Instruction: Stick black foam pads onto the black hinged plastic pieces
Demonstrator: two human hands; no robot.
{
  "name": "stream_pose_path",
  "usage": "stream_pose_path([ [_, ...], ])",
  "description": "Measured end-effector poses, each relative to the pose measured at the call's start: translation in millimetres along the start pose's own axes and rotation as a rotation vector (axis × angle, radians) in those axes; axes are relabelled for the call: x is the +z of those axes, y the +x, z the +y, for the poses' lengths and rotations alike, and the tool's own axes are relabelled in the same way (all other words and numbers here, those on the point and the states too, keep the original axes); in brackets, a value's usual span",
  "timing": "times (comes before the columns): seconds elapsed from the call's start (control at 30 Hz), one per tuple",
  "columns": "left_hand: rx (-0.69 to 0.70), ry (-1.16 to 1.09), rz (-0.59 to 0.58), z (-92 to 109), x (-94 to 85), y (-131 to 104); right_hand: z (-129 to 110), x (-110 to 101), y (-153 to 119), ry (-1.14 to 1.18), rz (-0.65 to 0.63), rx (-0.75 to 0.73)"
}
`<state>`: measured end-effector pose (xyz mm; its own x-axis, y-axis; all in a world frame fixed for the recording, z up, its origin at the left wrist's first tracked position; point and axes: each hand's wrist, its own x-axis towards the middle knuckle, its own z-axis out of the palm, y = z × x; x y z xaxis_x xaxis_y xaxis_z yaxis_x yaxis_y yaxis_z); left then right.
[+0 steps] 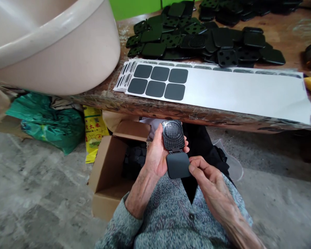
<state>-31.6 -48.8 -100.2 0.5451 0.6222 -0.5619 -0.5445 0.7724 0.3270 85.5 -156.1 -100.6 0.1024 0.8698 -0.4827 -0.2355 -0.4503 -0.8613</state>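
Note:
My left hand [157,152] is closed around a black plastic holder [173,135], a rounded square with a grid and a raised ring on its face. A small hinge shows at its lower edge. Just below that hinge is a dark grey rounded-square sticker [178,166], its right edge pinched between the thumb and fingers of my right hand [206,173]. Whether the sticker touches a part beneath it, I cannot tell. On the bench, a white backing sheet [238,90] carries several matching grey stickers at its left end, on top of more sheets.
Several black plastic pieces [151,33] lie heaped along the wooden bench [145,107]. A large pale basin [93,52] stands at the left. Beneath the bench are an open cardboard box [106,173] with black pieces inside, a green bag [54,121] and a yellow packet [94,128].

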Motion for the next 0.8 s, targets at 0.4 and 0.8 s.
stream_pose_path([
  [0.4, -0.009, 0.006, 0.049, 3.3, 6.1, -2.8, 3.8, 1.5, 2.5, -0.113, 0.049, -0.063],
  [0.8, 0.06, 0.014, 0.084, -0.2, 6.0, -3.0, 10.6, 2.9, 6.3, -0.267, 0.101, -0.212],
])
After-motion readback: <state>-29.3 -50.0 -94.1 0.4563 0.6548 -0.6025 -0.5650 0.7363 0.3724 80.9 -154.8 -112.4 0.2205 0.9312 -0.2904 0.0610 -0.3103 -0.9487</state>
